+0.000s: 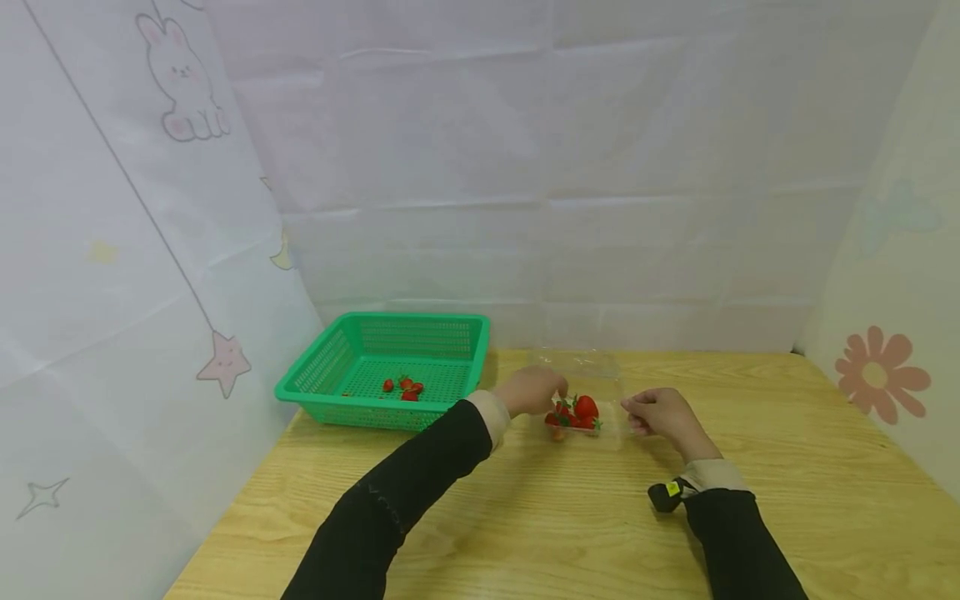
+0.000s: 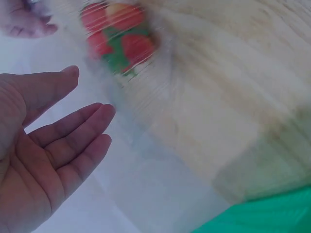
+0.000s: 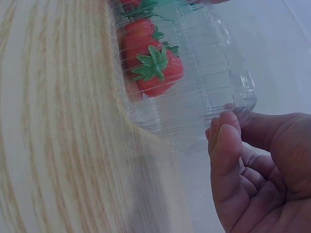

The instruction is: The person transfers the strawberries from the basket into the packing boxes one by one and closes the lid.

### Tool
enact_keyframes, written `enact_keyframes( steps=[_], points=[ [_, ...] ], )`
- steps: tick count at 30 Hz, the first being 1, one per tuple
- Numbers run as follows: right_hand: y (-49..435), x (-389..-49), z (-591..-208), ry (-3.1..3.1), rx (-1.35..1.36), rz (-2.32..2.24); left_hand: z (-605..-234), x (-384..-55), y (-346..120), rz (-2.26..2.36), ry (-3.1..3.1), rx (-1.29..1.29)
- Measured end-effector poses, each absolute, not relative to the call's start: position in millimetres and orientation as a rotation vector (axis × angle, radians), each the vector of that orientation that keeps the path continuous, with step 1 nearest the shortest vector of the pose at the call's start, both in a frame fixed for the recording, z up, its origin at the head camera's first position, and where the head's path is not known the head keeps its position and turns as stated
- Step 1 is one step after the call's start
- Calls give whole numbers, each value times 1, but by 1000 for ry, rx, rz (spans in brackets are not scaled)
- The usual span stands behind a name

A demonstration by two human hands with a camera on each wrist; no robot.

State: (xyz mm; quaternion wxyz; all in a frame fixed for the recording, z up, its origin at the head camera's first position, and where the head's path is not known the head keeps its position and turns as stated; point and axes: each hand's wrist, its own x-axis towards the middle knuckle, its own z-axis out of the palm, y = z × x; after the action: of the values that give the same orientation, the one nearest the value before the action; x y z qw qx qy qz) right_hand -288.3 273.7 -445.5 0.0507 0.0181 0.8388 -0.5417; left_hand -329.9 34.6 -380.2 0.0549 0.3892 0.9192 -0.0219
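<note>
A clear plastic box (image 1: 612, 421) stands on the table with several red strawberries (image 1: 587, 407) inside, green leaves on them. Its see-through lid (image 1: 576, 363) is raised at the back. My right hand (image 1: 663, 414) pinches the box's rim at the right side; the right wrist view shows thumb and fingers of that hand (image 3: 262, 170) on the rim. At the box's left side is my left hand (image 1: 531, 389). In the left wrist view, the left hand (image 2: 53, 155) has extended fingers and nothing between thumb and fingers.
To the left stands a green plastic basket (image 1: 315, 407) with slotted walls, holding several more strawberries (image 1: 406, 383). The wooden table (image 1: 525, 525) reaches back to a white cloth backdrop (image 1: 675, 250). A small black device (image 1: 664, 497) sits at the right wrist.
</note>
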Motion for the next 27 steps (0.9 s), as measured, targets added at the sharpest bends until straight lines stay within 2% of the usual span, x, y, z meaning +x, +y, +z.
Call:
enact_keyframes(
  steps=[6, 14, 20, 27],
  points=[
    [272, -288, -445, 2564, 44, -1640, -348, -324, 4, 26, 2827, 1124],
    [270, -284, -443, 2599, 29, -1615, -311, -327, -61, 146, 2942, 982],
    [274, -282, -442, 2613, 39, -1606, -309, -334, -100, 227, 2978, 893],
    [275, -281, -443, 2590, 53, -1626, -329, -345, -133, 233, 2973, 691]
  ],
)
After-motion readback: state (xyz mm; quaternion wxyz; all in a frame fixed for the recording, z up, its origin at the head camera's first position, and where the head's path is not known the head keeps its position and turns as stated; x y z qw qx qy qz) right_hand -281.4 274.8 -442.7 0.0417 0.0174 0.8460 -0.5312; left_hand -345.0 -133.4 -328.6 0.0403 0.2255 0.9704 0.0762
